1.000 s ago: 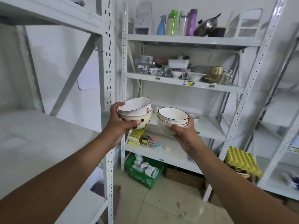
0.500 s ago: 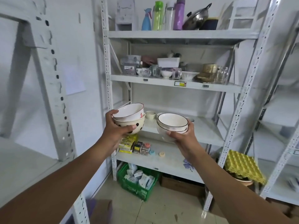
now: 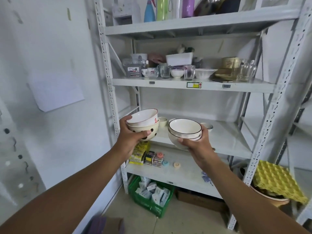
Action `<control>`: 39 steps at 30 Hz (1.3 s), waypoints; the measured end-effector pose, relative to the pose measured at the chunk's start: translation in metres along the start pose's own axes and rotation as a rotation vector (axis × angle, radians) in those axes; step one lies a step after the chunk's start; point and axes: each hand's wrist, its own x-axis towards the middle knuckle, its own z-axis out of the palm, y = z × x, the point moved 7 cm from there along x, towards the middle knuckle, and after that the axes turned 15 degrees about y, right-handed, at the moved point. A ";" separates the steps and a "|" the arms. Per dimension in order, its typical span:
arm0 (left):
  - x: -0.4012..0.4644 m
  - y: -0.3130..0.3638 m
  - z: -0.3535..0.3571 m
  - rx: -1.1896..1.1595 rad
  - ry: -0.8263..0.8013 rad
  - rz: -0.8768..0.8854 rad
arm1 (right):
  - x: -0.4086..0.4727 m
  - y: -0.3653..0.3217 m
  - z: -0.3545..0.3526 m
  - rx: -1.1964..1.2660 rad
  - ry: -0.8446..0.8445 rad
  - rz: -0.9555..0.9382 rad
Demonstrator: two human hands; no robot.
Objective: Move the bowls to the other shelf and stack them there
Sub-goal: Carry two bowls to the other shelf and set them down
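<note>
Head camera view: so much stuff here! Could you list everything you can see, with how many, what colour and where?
Polka-dot ceramic bowl stack: two, cream and white, in left hand.
Black-rimmed bowl stack: at least two, white, in right hand.
Small bowls: about three, white, on the middle shelf behind the hands.
White metal shelving unit: one, facing the person.
Glass cups: several, clear, on the upper shelf.
Plastic bottles: several, blue, green, purple, top shelf.
Green plastic basket: one, on the floor.
Yellow egg tray: one, lower right.
Left hand: grips the dotted stack.
Right hand: grips the black-rimmed stack.
</note>
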 end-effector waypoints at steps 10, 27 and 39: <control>0.125 -0.047 0.036 0.035 -0.060 -0.029 | 0.101 0.043 0.025 -0.052 0.065 -0.013; 0.286 -0.140 0.066 0.075 -0.026 -0.039 | 0.250 0.096 0.049 -0.040 0.127 -0.014; 0.367 -0.205 0.101 0.072 0.052 -0.052 | 0.365 0.158 0.032 -0.022 0.067 0.045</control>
